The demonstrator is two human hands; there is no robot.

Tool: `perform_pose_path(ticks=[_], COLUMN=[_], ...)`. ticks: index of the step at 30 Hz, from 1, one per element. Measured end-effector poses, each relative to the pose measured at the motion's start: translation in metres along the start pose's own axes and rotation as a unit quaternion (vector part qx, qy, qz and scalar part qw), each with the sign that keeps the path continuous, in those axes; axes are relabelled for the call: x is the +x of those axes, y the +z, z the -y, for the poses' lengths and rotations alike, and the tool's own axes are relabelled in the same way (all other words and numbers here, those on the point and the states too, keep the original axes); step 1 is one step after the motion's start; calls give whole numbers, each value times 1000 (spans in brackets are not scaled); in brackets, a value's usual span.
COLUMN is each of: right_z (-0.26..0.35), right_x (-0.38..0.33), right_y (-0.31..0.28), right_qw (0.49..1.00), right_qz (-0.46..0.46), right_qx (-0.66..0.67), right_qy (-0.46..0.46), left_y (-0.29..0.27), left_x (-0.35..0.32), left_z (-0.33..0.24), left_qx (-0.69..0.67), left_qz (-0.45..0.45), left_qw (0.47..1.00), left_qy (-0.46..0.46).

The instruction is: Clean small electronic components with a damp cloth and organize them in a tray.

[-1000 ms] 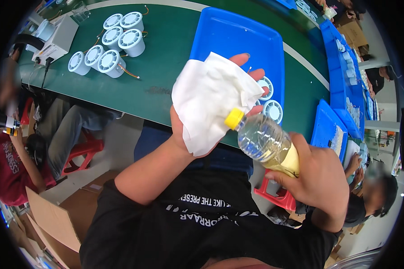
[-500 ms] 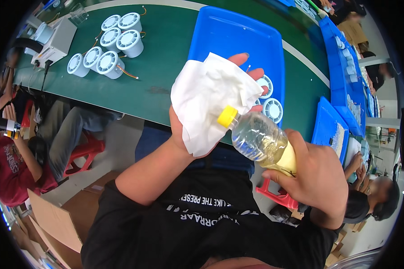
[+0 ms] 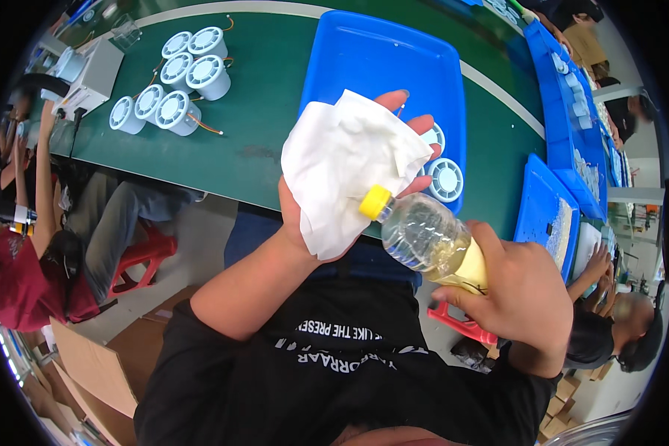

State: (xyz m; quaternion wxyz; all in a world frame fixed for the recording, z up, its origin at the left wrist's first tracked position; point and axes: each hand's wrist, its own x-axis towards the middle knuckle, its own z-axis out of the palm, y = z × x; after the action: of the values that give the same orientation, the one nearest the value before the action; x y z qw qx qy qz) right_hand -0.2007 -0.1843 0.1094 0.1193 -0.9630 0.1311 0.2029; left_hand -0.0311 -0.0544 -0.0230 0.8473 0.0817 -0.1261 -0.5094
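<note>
My left hand (image 3: 299, 223) is held palm up with a crumpled white cloth (image 3: 343, 167) spread over it. My right hand (image 3: 519, 293) grips a clear plastic bottle (image 3: 424, 236) with a yellow cap and yellowish liquid. The bottle is tipped sideways, its cap touching the cloth. Behind my hands a blue tray (image 3: 372, 59) lies on the green table (image 3: 260, 111), with two white round fan parts (image 3: 444, 180) at its near right corner, partly hidden by the cloth.
Several white round fan housings (image 3: 172, 89) with wires sit at the table's far left beside a grey box (image 3: 89, 74). More blue trays (image 3: 546, 215) stand to the right. People sit at left and lower right. Cardboard boxes (image 3: 89, 357) lie on the floor.
The bottle's cap has shifted slightly left and down against the cloth. My left hand has stayed almost still.
</note>
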Motion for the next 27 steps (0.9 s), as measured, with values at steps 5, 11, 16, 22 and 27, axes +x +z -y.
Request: perform_pose_path(ticks=[5,11,16,22,27], right_z=[-8,-20,-21,-37,-42], right_x=[6,-4,4,-2,5], right_y=[-1,-4,1,8,20], right_qw=[995,998,999,997,984], right_qz=[-94,-34,-18,-29,-22], right_qx=[-28,-7,23,68,176], right_qy=[37,51,-20,5,1], left_y=[5,-6,4,5,7], left_x=[3,10,11,15,12], left_z=[15,5,4,5,2], left_qx=[87,11,-8,25,100], left_qz=[-35,38,-27,-31,-52], left_qw=[993,998,999,999,992], left_qy=[65,54,21,28,57])
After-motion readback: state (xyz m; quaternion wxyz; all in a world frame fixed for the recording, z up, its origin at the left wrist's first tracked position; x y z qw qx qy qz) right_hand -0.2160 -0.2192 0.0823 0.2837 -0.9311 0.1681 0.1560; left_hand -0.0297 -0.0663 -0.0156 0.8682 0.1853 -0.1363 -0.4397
